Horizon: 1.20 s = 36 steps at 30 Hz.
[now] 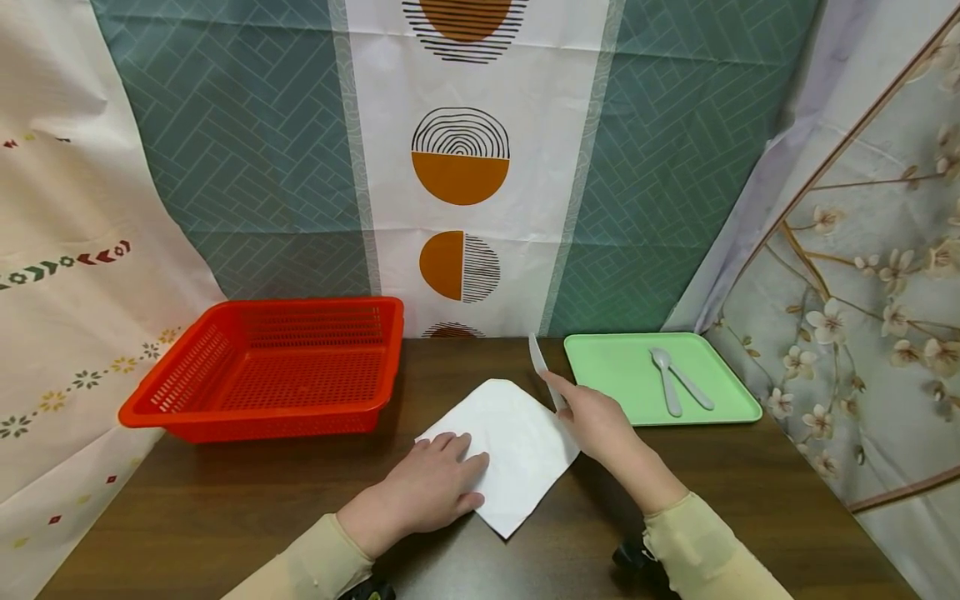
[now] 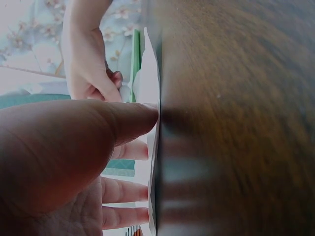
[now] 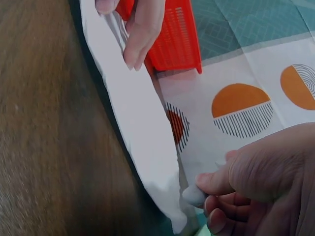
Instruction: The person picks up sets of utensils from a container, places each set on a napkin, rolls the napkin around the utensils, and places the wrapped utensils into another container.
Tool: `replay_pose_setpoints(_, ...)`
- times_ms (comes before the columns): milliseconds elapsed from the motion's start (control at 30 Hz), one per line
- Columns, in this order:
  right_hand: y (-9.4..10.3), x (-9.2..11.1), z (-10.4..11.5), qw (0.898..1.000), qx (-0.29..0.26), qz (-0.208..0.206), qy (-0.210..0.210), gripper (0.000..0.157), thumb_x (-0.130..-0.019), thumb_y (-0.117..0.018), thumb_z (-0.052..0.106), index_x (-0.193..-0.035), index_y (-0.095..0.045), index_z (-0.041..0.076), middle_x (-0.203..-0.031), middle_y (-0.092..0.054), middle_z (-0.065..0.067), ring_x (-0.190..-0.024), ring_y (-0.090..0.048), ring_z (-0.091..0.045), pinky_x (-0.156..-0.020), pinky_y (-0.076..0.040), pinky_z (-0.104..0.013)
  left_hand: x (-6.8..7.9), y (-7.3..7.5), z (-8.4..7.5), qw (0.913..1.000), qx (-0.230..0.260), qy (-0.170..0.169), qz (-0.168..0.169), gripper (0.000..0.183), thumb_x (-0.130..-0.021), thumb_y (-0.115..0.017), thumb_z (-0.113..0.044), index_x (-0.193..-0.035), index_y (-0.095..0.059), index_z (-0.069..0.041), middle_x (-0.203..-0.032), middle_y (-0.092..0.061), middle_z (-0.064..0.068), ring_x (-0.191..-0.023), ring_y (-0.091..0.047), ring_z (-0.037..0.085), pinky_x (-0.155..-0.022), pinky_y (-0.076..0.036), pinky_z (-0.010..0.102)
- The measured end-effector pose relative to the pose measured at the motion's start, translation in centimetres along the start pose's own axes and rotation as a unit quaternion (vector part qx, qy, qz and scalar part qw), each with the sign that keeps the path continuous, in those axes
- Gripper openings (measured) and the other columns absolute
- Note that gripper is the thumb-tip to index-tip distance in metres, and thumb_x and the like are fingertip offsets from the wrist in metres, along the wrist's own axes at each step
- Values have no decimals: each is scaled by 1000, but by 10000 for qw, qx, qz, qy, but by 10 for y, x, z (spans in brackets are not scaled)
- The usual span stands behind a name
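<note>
Looks partway through — napkin down, one piece of cutlery in hand, two others on the tray. Napkin (image 1: 517, 450) lies on the table (image 1: 262, 517) in front of the person, spread flat-ish in a diamond, one corner toward the person; no cutlery seen resting on it in the head view.

Left hand (image 1: 427, 487) rests on the napkin's left side, fingers extended, not gripping anything; left wrist view shows the fingertips and thumb against it. Right hand (image 1: 592, 417) grasps the knife (image 1: 536, 354) between thumb and fingers, blade pointing away from the person, at the napkin's right edge. Whether knife and napkin touch, can't tell.

Done, judging by the layout: napkin set out, knife picked up. Not done: knife not yet let go, napkin not folded around anything. Spoon (image 1: 660, 357) and a second piece (image 1: 697, 393) lie on the green tray (image 1: 615, 392) at right, crossed near their heads, no hand on either; the second one's head is too small and covered to name. If they belong to this work too, they are left to handle.

Red basket (image 1: 277, 427) stands at left, well apart from both hands, and plays no visible part at this moment.
</note>
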State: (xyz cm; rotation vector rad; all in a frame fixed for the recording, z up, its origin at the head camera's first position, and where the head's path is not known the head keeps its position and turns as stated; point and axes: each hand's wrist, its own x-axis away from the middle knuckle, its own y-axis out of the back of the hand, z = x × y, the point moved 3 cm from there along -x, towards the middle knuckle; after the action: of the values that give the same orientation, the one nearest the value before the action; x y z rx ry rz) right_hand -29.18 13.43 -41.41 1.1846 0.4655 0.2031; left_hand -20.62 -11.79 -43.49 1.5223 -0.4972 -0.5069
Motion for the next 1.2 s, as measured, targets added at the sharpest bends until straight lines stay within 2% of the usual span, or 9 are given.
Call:
replay_pose_setpoints(133, -3, 0, 6, 9998, -30, 116, 142, 64, -96, -78, -7, -156, -63, 11, -115, -79, -15, -101, -75, -36, -84, -60, -50, 0, 0, 0, 10000, -4, -2, 4, 53, -103, -76, -43, -150, -68, -18, -149, -62, 16, -135, -58, 37, -107, -52, 61)
replay_pose_setpoints(233, -5, 0, 10, 9996, -122, 209, 130, 60, -97, -78, -6, -154, -64, 9, -122, -78, -15, -105, -75, -35, -87, -60, -51, -1, 0, 0, 10000, 29, 13, 55, 53, -103, -76, -43, -150, -67, -19, -151, -61, 17, -136, -57, 37, -108, -52, 61)
replay_pose_setpoints(300, -7, 0, 13, 9993, -222, 265, 118, 59, -97, -78, -5, -153, -64, 9, -121, -78, -15, -103, -75, -33, -88, -60, -50, -2, 1, 0, 9999, 55, 31, 101, 53, -103, -76, -43, -151, -67, -19, -152, -61, 17, -137, -57, 37, -108, -51, 62)
replay_pose_setpoints(400, -8, 0, 17, 9985, -399, 377, 87, 59, -97, -78, -5, -153, -64, 9, -108, -78, -11, -92, -71, -26, -84, -59, -47, -2, 2, -1, 9998, 79, 57, 151, 54, -103, -76, -43, -151, -67, -19, -153, -61, 17, -138, -56, 38, -109, -51, 62)
replay_pose_setpoints(500, -10, 0, 20, 9972, -555, 504, 50, 57, -98, -78, -4, -152, -65, 9, -90, -71, -3, -80, -63, -20, -77, -55, -41, -2, 2, -1, 9999, 38, 43, 132, 53, -104, -75, -43, -151, -67, -19, -152, -61, 16, -137, -57, 37, -108, -51, 61)
replay_pose_setpoints(600, -12, 0, 23, 9960, -640, 625, -5, 56, -98, -78, -2, -151, -66, 9, -81, -63, 3, -75, -57, -16, -73, -51, -38, -1, 1, -1, 10000, -16, 15, 70, 53, -104, -75, -43, -150, -67, -19, -151, -62, 16, -136, -58, 37, -108, -52, 61)
replay_pose_setpoints(800, -16, 0, 27, 9938, -743, 824, -119, 53, -99, -79, 2, -150, -67, 11, -87, -66, 2, -79, -59, -15, -74, -52, -37, 0, 2, -1, 10000, -36, -42, -79, 52, -102, -77, -41, -147, -68, -17, -149, -62, 18, -135, -59, 39, -104, -54, 64)
replay_pose_setpoints(1200, -23, 1, 33, 9883, -784, 1255, -373, 54, -101, -80, 8, -153, -66, 13, -93, -68, 1, -84, -60, -16, -79, -54, -38, 1, 3, -2, 10000, -14, -2, -62, 52, -102, -78, -40, -147, -68, -17, -149, -62, 18, -135, -59, 39, -105, -54, 64)
